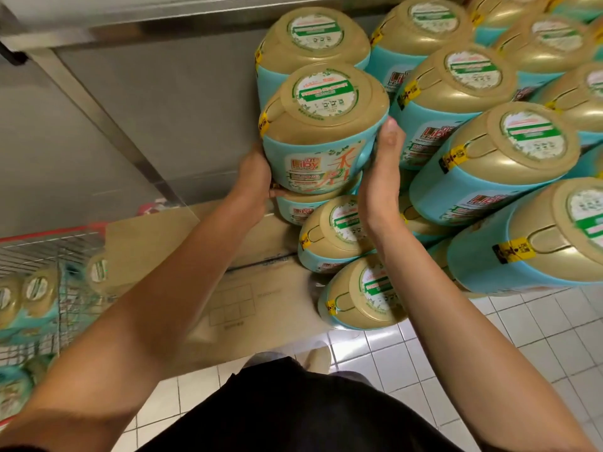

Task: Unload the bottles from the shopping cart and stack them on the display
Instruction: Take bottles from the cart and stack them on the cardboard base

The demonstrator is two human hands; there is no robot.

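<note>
A turquoise bottle with a gold cap (321, 125) sits at the left end of the display stack, on top of another bottle. My left hand (256, 182) grips its lower left side with the fingers curled underneath. My right hand (383, 171) lies flat against its right side, fingers straight up. The display (483, 141) is a stepped stack of several identical bottles filling the right of the view. The shopping cart (49, 256), red-rimmed wire, stands at the left and holds more of the same bottles (36, 288).
Flattened cardboard (248, 288) lies under the stack, reaching toward the cart. A grey metal wall and shelf frame (107, 125) rise behind. White tiled floor (522, 337) spreads at the lower right. My shoe (318, 358) shows near the cardboard's edge.
</note>
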